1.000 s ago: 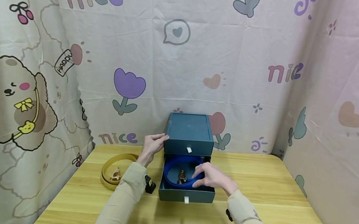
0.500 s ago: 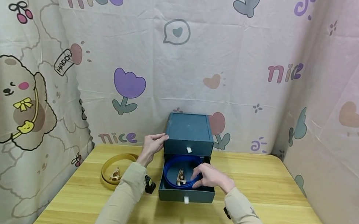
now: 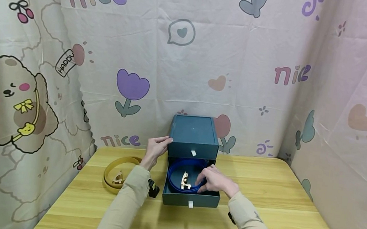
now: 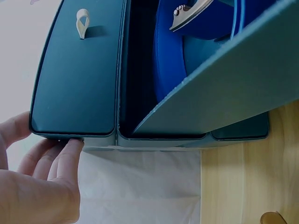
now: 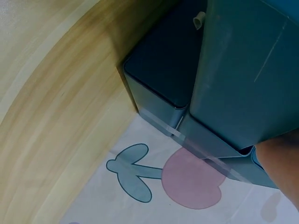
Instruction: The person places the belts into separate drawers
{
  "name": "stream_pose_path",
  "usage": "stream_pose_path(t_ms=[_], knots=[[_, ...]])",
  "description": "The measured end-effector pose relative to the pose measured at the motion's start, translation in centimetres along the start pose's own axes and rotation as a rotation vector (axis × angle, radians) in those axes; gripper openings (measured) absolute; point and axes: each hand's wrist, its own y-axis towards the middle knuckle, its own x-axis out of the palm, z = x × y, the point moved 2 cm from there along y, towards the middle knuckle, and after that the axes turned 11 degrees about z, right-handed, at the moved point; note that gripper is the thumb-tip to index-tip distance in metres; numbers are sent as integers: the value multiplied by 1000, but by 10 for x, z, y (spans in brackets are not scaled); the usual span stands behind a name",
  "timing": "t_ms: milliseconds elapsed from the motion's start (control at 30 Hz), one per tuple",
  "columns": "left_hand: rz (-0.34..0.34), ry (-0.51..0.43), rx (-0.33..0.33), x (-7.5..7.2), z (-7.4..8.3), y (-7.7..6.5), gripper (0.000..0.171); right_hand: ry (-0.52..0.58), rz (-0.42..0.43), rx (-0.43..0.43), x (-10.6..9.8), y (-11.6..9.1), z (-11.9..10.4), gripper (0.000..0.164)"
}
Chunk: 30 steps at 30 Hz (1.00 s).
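A dark teal drawer box (image 3: 193, 130) stands at the back of the table, its middle drawer (image 3: 177, 199) pulled out. Inside that drawer lies a coiled blue belt (image 3: 171, 177) with a gold buckle (image 3: 184, 182) in the coil's middle. My right hand (image 3: 215, 179) reaches over the drawer's right wall and pinches the right side of the coil with curled fingers and thumb. In the right wrist view only part of the hand (image 5: 282, 161) shows, and the drawer wall hides the belt. My left hand (image 4: 46, 186) rests its extended fingers against the box's upper left corner.
A coiled tan belt (image 3: 108, 177) with a gold buckle (image 3: 118, 177) lies on the wooden table (image 3: 254, 213) left of the box, partly behind my left sleeve. A shut lower drawer (image 5: 163, 60) sits beneath the pulled-out one. Printed cloth (image 3: 188, 73) hangs close behind.
The gold buckle of the blue belt has turned and tipped, showing more of its bright face. My right hand has shifted slightly within the drawer. The left hand keeps its place.
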Motion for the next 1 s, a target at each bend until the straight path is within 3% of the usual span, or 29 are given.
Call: stream_pose_path(t_ms=[767, 1000], knots=[[7, 16, 7, -1, 0, -1, 41, -53, 27, 8, 5, -3, 2, 20], [2, 4, 3, 0, 1, -1, 41, 8, 74, -27, 3, -5, 6, 25]])
